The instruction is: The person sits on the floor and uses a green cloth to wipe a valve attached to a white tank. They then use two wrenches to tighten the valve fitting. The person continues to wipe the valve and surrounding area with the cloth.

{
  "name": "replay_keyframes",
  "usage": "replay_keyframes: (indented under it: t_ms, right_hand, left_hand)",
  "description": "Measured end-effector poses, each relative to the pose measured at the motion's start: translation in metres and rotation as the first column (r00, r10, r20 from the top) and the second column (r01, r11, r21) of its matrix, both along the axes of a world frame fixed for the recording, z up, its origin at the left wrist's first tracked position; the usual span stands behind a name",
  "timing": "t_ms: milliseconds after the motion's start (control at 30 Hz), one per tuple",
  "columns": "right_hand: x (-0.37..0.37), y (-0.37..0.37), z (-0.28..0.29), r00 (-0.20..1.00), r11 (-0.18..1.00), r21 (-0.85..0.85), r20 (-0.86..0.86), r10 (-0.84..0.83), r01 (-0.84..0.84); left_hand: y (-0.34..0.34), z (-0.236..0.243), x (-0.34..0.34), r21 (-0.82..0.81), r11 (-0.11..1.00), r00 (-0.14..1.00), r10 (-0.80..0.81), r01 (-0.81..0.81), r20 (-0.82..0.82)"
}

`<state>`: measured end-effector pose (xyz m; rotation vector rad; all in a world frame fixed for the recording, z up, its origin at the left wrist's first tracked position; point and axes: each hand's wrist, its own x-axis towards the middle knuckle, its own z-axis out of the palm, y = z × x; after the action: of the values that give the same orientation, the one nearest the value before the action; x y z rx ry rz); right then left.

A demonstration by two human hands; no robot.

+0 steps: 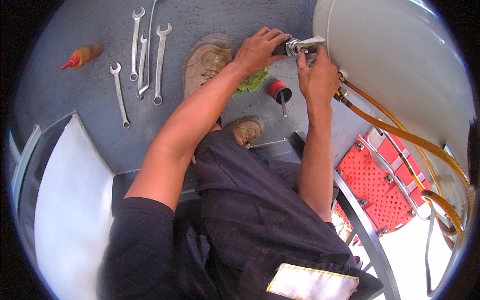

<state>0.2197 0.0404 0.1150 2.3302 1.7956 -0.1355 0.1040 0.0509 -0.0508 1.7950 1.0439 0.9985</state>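
My left hand (260, 50) is closed around a black cylindrical piece (281, 48), perhaps a hose end. A shiny metal fitting (294, 47) with a pale flat lever (312, 42) sits at its tip, close to the large light-grey curved wall. My right hand (318, 75) pinches at this fitting from the near side, fingers bent around its lower part. What exactly lies between those fingertips is partly hidden. Beneath my hands, a green cloth (255, 81) and a red-and-black can (279, 91) with a thin metal strip sticking out rest on the grey floor.
Several combination wrenches (161, 62) lie on the floor to the left, near a red-tipped squeeze bottle (82, 56). Amber hoses (385, 125) run along the curved wall (370, 45) at right. Below them are a red perforated panel (370, 180) and a metal rail (367, 220).
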Motion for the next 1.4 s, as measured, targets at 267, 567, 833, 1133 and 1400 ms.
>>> replay_keyframes:
  t_ms: [267,567,833,1133,1400]
  right_hand:
    - [0.004,0.003,-0.004,0.997,0.999,-0.046,0.076,-0.002,0.005]
    - [-0.002,0.004,-0.006,0.997,0.997,-0.05,0.06,-0.049,0.052]
    - [-0.002,0.005,-0.006,1.0,1.0,-0.002,0.02,-0.016,0.016]
    - [-0.003,0.007,0.003,0.991,0.992,-0.074,0.088,0.103,-0.097]
    - [-0.011,0.007,-0.005,0.984,0.992,-0.11,0.154,0.085,-0.069]
  left_hand:
    - [0.0,0.002,-0.001,-0.001,1.0,1.0,0.007,-0.007,-0.013]
    - [0.0,0.005,-0.001,0.023,1.0,0.999,0.014,-0.013,-0.046]
    - [0.0,0.004,0.001,0.042,0.998,0.998,0.038,-0.036,-0.052]
    - [0.0,0.002,0.002,0.037,0.999,0.998,0.037,-0.035,-0.059]
    - [0.0,0.002,0.001,-0.005,1.0,0.998,0.014,-0.014,-0.06]
